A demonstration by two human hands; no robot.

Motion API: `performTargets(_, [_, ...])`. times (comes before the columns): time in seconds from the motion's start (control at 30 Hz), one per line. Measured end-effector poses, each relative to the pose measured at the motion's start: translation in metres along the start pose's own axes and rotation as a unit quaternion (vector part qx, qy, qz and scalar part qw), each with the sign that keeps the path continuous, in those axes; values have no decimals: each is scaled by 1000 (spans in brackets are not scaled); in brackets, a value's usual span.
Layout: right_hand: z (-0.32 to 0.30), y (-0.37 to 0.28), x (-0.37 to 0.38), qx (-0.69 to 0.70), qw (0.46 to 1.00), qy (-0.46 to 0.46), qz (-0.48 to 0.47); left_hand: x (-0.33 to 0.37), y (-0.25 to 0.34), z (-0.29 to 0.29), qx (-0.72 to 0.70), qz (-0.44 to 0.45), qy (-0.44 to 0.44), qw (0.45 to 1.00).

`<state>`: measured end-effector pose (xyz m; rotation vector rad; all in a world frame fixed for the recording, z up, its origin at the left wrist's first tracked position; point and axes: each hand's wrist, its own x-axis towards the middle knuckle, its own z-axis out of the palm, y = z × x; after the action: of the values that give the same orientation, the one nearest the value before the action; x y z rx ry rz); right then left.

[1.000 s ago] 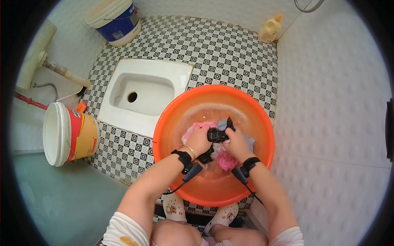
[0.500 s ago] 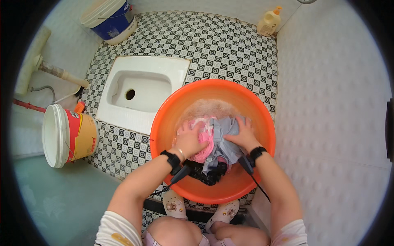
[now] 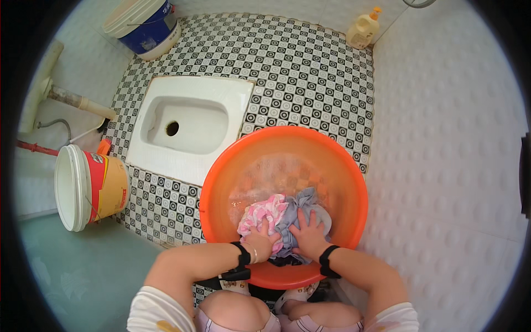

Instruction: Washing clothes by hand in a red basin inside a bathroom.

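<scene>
Inside a round orange basin (image 3: pixel 349 216) of shallow, sudsy water lies a wet heap of clothes. My left hand (image 3: pixel 260 242) presses on a pink-and-white garment (image 3: pixel 266 210), its fingers apart. Beside it my right hand (image 3: pixel 310 238) lies spread over a grey-blue garment (image 3: pixel 303 200), likewise open. Both garments are bunched together at the near side of the basin. Some black cloth (image 3: pixel 287 260) shows below my hands, mostly covered by the rest.
A white squat toilet (image 3: pixel 199 171) is set in the patterned tile floor, left of the basin. A yellow-and-red bucket (image 3: pixel 110 185) lies tilted at the left; a blue-and-white bucket (image 3: pixel 148 36) stands far left. A pump bottle (image 3: pixel 362 32) stands far right by the wall (image 3: pixel 442 138).
Both hands have come nearer to me, dragging the clothes to the basin's near side. The basin has shifted slightly nearer too. The water at the far side is now uncovered, with less foam.
</scene>
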<state>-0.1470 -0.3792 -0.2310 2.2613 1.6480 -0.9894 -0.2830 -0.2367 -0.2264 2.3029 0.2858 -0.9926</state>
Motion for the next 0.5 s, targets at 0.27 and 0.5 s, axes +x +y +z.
performTargets(0.27, [-29, 44, 83, 166, 971, 119, 121, 74, -48, -37, -166, -77, 167, 969])
performTargets(0.5, [-94, 83, 64, 325, 867, 356, 127, 37, -36, -135, -198, -87, 356, 909])
